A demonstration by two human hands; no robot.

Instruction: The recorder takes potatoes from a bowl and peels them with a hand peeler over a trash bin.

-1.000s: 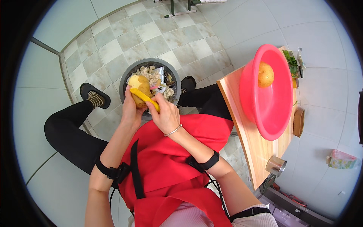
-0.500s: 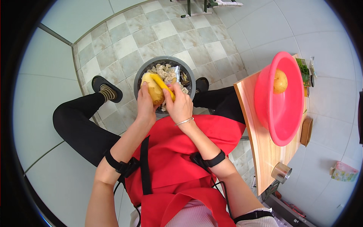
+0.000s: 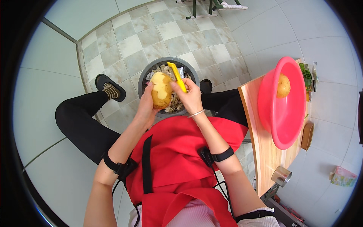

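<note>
A partly peeled potato [image 3: 162,90] is gripped in my left hand [image 3: 146,99], pale flesh showing at its top and in a patch in the middle, brown skin elsewhere. My right hand [image 3: 191,97] is closed round the handle of a yellow peeler [image 3: 177,77], whose head points up and away, apart from the potato. Both hands are above a grey bin [image 3: 142,77] on the floor between my legs. Crumpled pale scraps [image 3: 163,69] and dark peelings lie inside it.
On my right, a pink basin [image 3: 289,128] holding an unpeeled potato [image 3: 283,86] stands on a wooden table [image 3: 252,99]. A metal cup [image 3: 281,175] sits near the table's near end. Green-legged furniture [image 3: 211,8] is at the far wall.
The peeler has come off the potato and swung to the right with my right hand. The potato is turned, showing a peeled patch. The whole view has shifted slightly.
</note>
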